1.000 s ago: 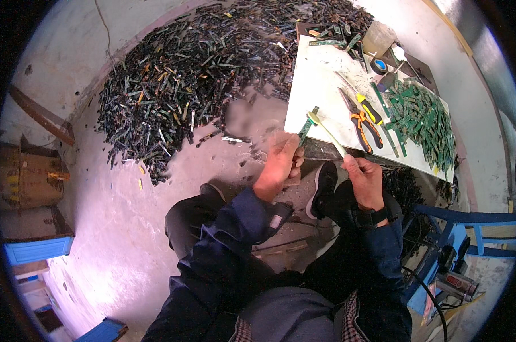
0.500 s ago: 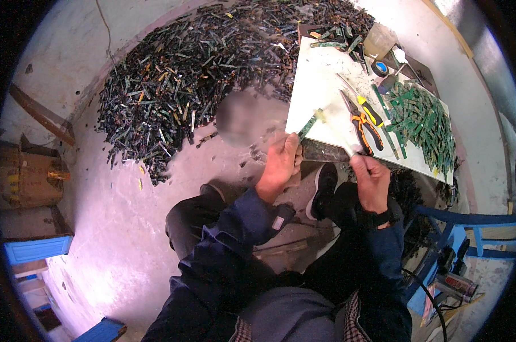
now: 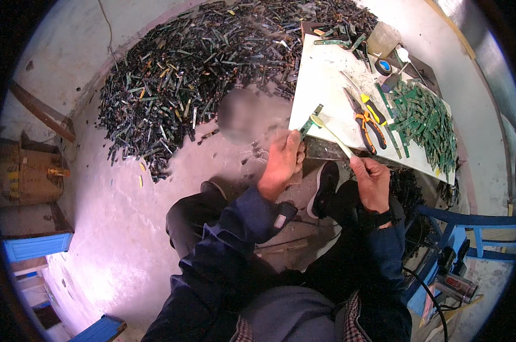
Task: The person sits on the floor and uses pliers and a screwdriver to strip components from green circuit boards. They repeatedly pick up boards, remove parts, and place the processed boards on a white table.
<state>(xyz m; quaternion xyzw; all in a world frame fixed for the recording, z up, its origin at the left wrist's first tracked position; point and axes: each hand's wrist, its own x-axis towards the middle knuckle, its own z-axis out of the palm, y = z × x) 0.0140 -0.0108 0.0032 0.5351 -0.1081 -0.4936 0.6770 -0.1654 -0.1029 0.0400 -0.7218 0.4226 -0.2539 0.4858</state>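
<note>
Looking down here, both hands are busy. The left hand [image 3: 283, 159] has its grip pinched, thumb and fingers clamped on the near end of a narrow green strip [image 3: 308, 126]. The rest of that strip pokes out past the fingertips toward the far right, so the far end sits over the near left part of the white-topped desk [image 3: 318, 68].

Right hand [image 3: 372, 181] has its grip closed too, clamped on the near end of a pale stick-like tool [image 3: 338, 141], kinda brush-shaped. It slants far and left from the fingers, and its head overlaps the strip just beyond the left grip. Can't tell how hard it's pressing, if at all.

On the desk, right of the strip, there are pliers [image 3: 360, 117] with orange and black handles, and a yellow and black screwdriver [image 3: 373, 109] right beside them. Further right is a heap of green strips [image 3: 420, 119]. A blue-centred tape roll [image 3: 384, 66] is at the far side, near a cloudy container [image 3: 382, 40]. Huge dark pile of strips [image 3: 172, 91] on the floor, far left.
</note>
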